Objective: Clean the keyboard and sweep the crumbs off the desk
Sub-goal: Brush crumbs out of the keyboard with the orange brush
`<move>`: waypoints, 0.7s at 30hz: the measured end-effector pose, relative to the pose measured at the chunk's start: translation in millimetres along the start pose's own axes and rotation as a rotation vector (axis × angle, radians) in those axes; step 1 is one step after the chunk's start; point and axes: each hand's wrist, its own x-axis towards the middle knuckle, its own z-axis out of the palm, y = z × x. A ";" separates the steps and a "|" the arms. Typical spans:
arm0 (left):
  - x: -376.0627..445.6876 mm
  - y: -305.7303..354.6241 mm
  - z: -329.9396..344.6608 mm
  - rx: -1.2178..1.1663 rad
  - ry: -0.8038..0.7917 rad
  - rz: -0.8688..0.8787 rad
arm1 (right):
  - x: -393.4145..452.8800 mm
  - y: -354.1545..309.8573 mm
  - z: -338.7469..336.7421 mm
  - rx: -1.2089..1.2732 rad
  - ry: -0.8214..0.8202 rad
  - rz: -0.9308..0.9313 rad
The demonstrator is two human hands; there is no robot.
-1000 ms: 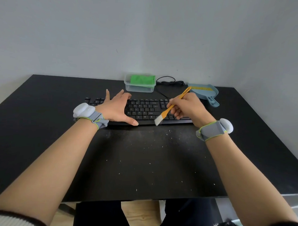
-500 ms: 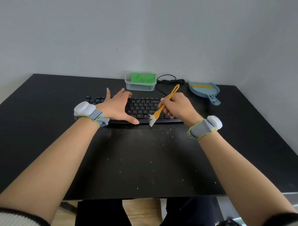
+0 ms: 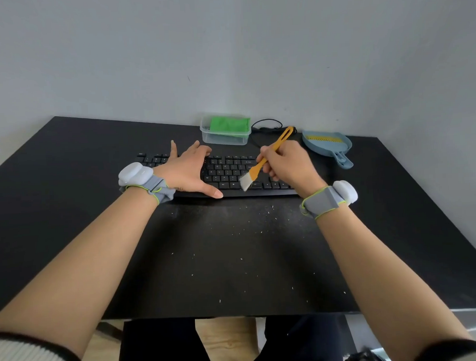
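A black keyboard point(image 3: 228, 170) lies across the far middle of the black desk point(image 3: 67, 166). My left hand point(image 3: 187, 173) rests flat on its left half, fingers spread, thumb at the front edge. My right hand point(image 3: 288, 164) grips the orange handle of a small brush point(image 3: 260, 163); its pale bristles touch the keys near the keyboard's lower middle. Pale crumbs point(image 3: 233, 235) are scattered over the desk in front of the keyboard.
A clear plastic box holding a green cloth point(image 3: 226, 129) stands behind the keyboard by the wall. A blue dustpan point(image 3: 329, 146) with a yellow comb lies at the back right. A black cable point(image 3: 267, 124) coils between them. The desk's front edge is near my lap.
My right hand has carried the brush across the keys, first leftward and then a little back to the right. My left hand has stayed on the keyboard.
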 end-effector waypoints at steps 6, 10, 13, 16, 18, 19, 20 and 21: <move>-1.2 2.1 0.7 0.000 0.012 0.004 | 1.9 2.0 -4.3 0.055 -0.020 0.014; -1.5 2.8 0.6 0.003 0.010 0.009 | -1.7 3.9 0.5 -0.033 -0.071 0.002; -1.9 2.2 0.3 -0.003 0.005 0.010 | 1.2 1.6 -12.4 0.032 -0.008 0.001; -2.2 2.0 -0.4 -0.004 0.003 0.005 | 2.4 2.5 -12.2 0.047 0.015 -0.017; -1.4 2.5 -0.4 -0.001 0.001 0.005 | -0.5 6.5 -1.9 0.011 -0.030 -0.024; -1.2 2.9 -0.2 -0.001 0.002 0.005 | -1.2 7.9 0.9 -0.001 -0.061 -0.015; -1.5 3.1 0.0 -0.001 0.002 0.006 | -1.3 8.3 0.5 0.002 -0.087 0.005; -1.5 3.0 0.1 -0.001 0.002 0.006 | -0.4 8.1 -2.5 0.021 -0.095 0.027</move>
